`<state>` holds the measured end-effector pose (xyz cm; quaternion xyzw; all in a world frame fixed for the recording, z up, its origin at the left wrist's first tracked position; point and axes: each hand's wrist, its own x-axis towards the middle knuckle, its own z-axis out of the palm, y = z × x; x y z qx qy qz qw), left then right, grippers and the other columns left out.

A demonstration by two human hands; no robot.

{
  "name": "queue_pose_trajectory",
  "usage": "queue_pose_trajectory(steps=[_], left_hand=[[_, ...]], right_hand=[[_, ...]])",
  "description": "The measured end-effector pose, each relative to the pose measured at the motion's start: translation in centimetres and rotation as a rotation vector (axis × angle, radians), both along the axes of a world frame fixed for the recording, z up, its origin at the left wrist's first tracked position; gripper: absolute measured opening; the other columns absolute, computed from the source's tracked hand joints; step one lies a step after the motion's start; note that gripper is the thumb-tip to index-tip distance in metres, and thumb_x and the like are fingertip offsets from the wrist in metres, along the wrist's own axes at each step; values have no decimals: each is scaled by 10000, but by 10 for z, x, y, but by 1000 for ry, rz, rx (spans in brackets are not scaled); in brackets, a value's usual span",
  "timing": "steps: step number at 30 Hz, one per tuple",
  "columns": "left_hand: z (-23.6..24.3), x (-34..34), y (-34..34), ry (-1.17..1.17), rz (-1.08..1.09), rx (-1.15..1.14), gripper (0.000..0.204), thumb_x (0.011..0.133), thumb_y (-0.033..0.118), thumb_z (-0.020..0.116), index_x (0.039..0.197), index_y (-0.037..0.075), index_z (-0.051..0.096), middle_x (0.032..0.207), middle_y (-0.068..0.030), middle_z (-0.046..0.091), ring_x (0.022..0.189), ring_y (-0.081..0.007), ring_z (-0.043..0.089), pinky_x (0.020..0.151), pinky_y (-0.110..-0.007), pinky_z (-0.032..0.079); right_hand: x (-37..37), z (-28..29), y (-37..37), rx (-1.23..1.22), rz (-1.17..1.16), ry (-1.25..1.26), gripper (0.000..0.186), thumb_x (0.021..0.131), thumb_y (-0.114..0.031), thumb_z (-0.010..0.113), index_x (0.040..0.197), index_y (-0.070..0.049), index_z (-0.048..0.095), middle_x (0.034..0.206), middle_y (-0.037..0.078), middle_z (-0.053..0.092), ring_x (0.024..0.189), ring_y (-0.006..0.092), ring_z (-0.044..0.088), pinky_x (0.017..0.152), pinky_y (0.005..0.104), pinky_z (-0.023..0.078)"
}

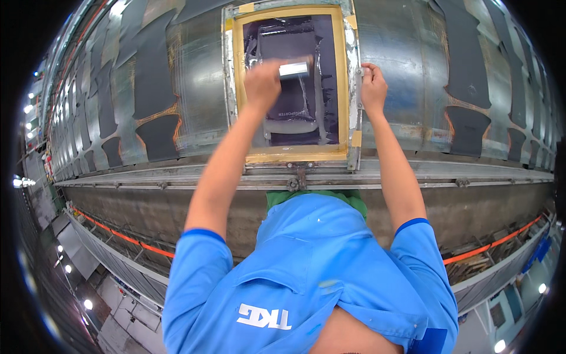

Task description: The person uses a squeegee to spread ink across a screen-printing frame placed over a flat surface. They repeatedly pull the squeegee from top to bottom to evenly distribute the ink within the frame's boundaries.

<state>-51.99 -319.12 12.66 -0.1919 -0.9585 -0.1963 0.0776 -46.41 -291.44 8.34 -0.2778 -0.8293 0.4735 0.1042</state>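
Observation:
My left hand is closed around a squeegee, whose pale metal-coloured side sticks out past the fingers. It lies over the dark purple mesh of a screen printing frame, bordered in yellow, with metal rails outside. Wet grey-purple ink forms a smeared rounded shape on the mesh, with glossy streaks along its right edge. At the frame's right rail, my right hand has its fingers curled onto the metal edge. Part of the squeegee is hidden by my left hand.
The frame rests on a long metal table. Dark grey cut fabric pieces lie on both sides of it. A metal rail runs along the table's near edge, in front of my body. Orange strips line a lower ledge nearer to me.

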Motion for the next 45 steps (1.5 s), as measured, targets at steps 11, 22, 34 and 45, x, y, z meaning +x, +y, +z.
queue_pose_trajectory(steps=[11, 22, 34, 45], left_hand=[[-16, -73, 18, 65, -18, -167, 323, 766, 39, 638, 1002, 223, 761, 971, -5, 743, 942, -224, 697, 788, -427, 476], [-14, 177, -19, 58, -74, -68, 380, 726, -43, 635, 1032, 172, 700, 1045, 17, 723, 1047, -191, 667, 818, -393, 447], [-1, -125, 19, 26, 43, -120, 349, 770, 81, 626, 1042, 245, 772, 927, -76, 744, 901, -303, 702, 782, -439, 508], [-6, 11, 6, -42, -73, -234, 334, 762, 11, 635, 1021, 184, 756, 998, -27, 744, 932, -243, 701, 784, -437, 483]], right_hand=[[2, 6, -5, -31, -15, 16, 231, 994, -227, 532, 1078, -103, 707, 673, 142, 637, 621, 282, 621, 632, 419, 466], [-4, -5, -2, -7, 0, 61, 243, 999, -230, 514, 1088, -109, 705, 747, 144, 677, 696, 296, 649, 680, 418, 483], [2, 12, -4, -25, -20, -34, 232, 1000, -235, 532, 1074, -98, 703, 652, 138, 623, 612, 281, 624, 624, 408, 464], [0, -1, -3, -58, -15, 77, 228, 983, -219, 545, 1053, -72, 704, 723, 156, 667, 677, 310, 664, 661, 413, 493]])
